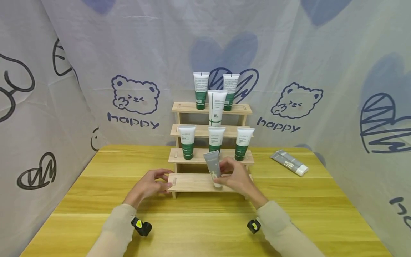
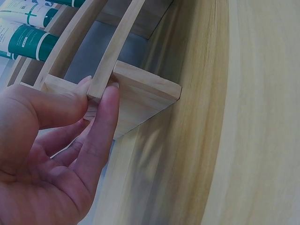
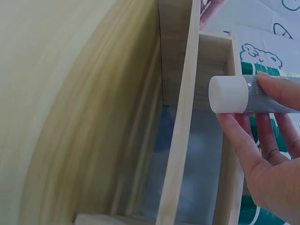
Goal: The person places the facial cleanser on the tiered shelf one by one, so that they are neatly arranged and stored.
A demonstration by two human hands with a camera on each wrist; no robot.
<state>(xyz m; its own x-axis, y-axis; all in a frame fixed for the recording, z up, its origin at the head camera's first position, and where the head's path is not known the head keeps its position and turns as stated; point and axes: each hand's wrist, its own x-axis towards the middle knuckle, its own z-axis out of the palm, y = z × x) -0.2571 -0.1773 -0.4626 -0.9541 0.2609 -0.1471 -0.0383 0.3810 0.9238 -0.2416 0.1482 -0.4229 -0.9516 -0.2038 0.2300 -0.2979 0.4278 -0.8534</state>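
Note:
A grey squeeze tube (image 1: pixel 212 164) with a white cap (image 3: pixel 228 94) is in my right hand (image 1: pixel 237 176), pinched between thumb and fingers. It tilts slightly, cap down, over the lowest step of a wooden tiered stand (image 1: pixel 192 181). The right wrist view shows the cap apart from that step's edge. My left hand (image 1: pixel 149 185) grips the left end of the same step, with thumb above and fingers below in the left wrist view. Behind the grey tube, three white-and-green tubes (image 1: pixel 187 141) stand cap down on the second step.
One white tube (image 1: pixel 217 103) stands on the third step, and two white-and-green tubes (image 1: pixel 201 89) on the top one. Grey tubes (image 1: pixel 289 162) lie on the wooden table (image 1: pixel 205 228) to the right. A printed cloth (image 1: pixel 179 43) hangs behind.

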